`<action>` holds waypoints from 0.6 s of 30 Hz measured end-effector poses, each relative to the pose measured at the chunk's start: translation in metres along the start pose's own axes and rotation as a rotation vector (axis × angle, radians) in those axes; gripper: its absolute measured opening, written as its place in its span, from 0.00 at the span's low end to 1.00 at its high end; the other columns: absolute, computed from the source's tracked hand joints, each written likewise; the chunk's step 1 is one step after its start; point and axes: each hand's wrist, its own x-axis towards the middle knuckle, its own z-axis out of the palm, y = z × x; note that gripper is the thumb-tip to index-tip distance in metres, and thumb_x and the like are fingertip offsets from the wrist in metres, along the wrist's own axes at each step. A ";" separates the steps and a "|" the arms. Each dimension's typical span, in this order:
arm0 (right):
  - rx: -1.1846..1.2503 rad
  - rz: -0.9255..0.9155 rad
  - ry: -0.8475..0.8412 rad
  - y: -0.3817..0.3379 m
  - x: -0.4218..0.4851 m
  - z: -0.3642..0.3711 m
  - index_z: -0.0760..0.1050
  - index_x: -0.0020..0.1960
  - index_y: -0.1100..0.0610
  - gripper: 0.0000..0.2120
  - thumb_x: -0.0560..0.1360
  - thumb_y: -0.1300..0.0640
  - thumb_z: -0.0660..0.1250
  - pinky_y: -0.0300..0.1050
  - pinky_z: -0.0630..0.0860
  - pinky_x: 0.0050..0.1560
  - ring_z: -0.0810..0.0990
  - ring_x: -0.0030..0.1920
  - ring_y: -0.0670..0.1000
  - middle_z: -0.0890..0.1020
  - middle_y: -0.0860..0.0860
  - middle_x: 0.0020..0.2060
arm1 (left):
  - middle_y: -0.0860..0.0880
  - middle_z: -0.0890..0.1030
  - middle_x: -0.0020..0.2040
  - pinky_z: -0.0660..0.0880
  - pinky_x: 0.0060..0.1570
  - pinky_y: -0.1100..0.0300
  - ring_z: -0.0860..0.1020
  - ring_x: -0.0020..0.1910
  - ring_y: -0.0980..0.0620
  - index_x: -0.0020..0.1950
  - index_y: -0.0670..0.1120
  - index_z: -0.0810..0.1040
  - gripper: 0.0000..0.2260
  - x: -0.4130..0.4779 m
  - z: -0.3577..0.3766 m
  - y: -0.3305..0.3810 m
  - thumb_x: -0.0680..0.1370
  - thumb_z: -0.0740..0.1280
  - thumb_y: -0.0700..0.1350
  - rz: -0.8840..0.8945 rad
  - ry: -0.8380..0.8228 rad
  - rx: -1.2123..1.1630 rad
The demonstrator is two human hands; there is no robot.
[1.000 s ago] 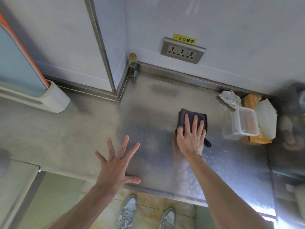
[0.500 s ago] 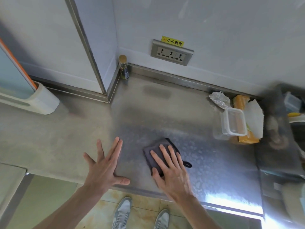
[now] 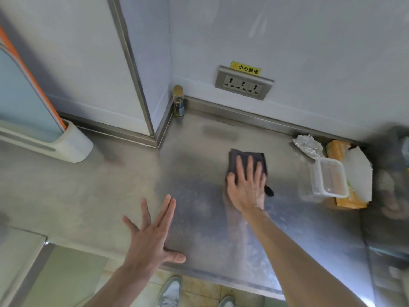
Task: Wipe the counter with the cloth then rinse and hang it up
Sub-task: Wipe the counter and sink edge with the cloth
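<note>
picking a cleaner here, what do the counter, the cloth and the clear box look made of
The counter is probably stainless steel: dull brushed grey, streaky glare near the front edge. The cloth is dark matte fabric, maybe microfibre, folded flat under the right hand. The clear box looks like translucent plastic, glossy, rounded rim.

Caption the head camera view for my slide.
Right hand presses a dark cloth flat on the steel counter; left hand spread open near the front edge.

Dark folded cloth (image 3: 247, 159) flat on steel counter (image 3: 199, 218), far side.
</note>
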 end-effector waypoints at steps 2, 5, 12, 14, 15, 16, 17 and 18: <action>-0.010 -0.149 0.010 -0.035 -0.017 0.014 0.57 0.84 0.48 0.32 0.80 0.42 0.49 0.65 0.53 0.81 0.55 0.82 0.64 0.58 0.56 0.83 | 0.57 0.49 0.83 0.64 0.52 0.18 0.54 0.77 0.26 0.83 0.53 0.48 0.69 0.000 0.000 0.001 0.48 0.63 0.82 -0.008 -0.018 -0.012; -0.012 -0.338 -0.032 -0.061 -0.073 0.031 0.54 0.84 0.44 0.30 0.83 0.44 0.53 0.62 0.50 0.82 0.51 0.84 0.60 0.56 0.52 0.84 | 0.59 0.43 0.83 0.62 0.56 0.19 0.49 0.79 0.28 0.83 0.55 0.42 0.69 -0.001 -0.002 0.001 0.49 0.62 0.83 -0.026 -0.061 -0.034; -0.069 -0.287 0.018 0.042 -0.109 0.016 0.57 0.83 0.39 0.29 0.82 0.41 0.56 0.59 0.50 0.83 0.51 0.84 0.54 0.55 0.47 0.84 | 0.61 0.32 0.79 0.55 0.63 0.20 0.38 0.79 0.31 0.80 0.54 0.30 0.69 -0.004 -0.012 0.004 0.54 0.66 0.81 -0.041 -0.108 -0.078; -0.049 -0.066 0.016 0.052 -0.090 0.011 0.52 0.84 0.41 0.31 0.82 0.41 0.51 0.61 0.50 0.82 0.51 0.84 0.58 0.54 0.50 0.84 | 0.61 0.30 0.79 0.52 0.65 0.20 0.35 0.79 0.31 0.78 0.53 0.26 0.69 -0.005 -0.015 0.005 0.56 0.67 0.80 -0.052 -0.117 -0.089; -0.028 0.005 0.005 0.044 -0.082 0.014 0.50 0.84 0.42 0.31 0.81 0.41 0.48 0.62 0.48 0.82 0.49 0.84 0.59 0.52 0.51 0.85 | 0.61 0.30 0.79 0.52 0.66 0.20 0.34 0.78 0.31 0.78 0.53 0.25 0.69 -0.006 -0.017 0.007 0.56 0.67 0.80 -0.054 -0.122 -0.088; -0.001 0.039 0.008 0.029 -0.077 0.018 0.49 0.84 0.43 0.32 0.81 0.41 0.47 0.63 0.47 0.82 0.48 0.84 0.61 0.52 0.53 0.85 | 0.60 0.31 0.80 0.52 0.66 0.21 0.34 0.78 0.31 0.77 0.52 0.24 0.69 -0.007 -0.020 0.008 0.56 0.67 0.80 -0.057 -0.124 -0.086; 0.024 0.035 0.011 0.008 -0.075 0.023 0.50 0.84 0.44 0.32 0.81 0.42 0.47 0.64 0.48 0.82 0.49 0.84 0.62 0.53 0.54 0.85 | 0.59 0.31 0.80 0.52 0.67 0.21 0.35 0.79 0.31 0.77 0.52 0.23 0.70 -0.007 -0.021 0.009 0.56 0.67 0.80 -0.060 -0.120 -0.085; 0.032 -0.005 0.015 -0.014 -0.074 0.028 0.53 0.84 0.45 0.32 0.81 0.43 0.49 0.64 0.49 0.82 0.50 0.84 0.62 0.54 0.54 0.84 | 0.58 0.30 0.80 0.52 0.67 0.22 0.35 0.79 0.32 0.76 0.52 0.22 0.70 -0.008 -0.022 0.009 0.57 0.67 0.80 -0.063 -0.110 -0.085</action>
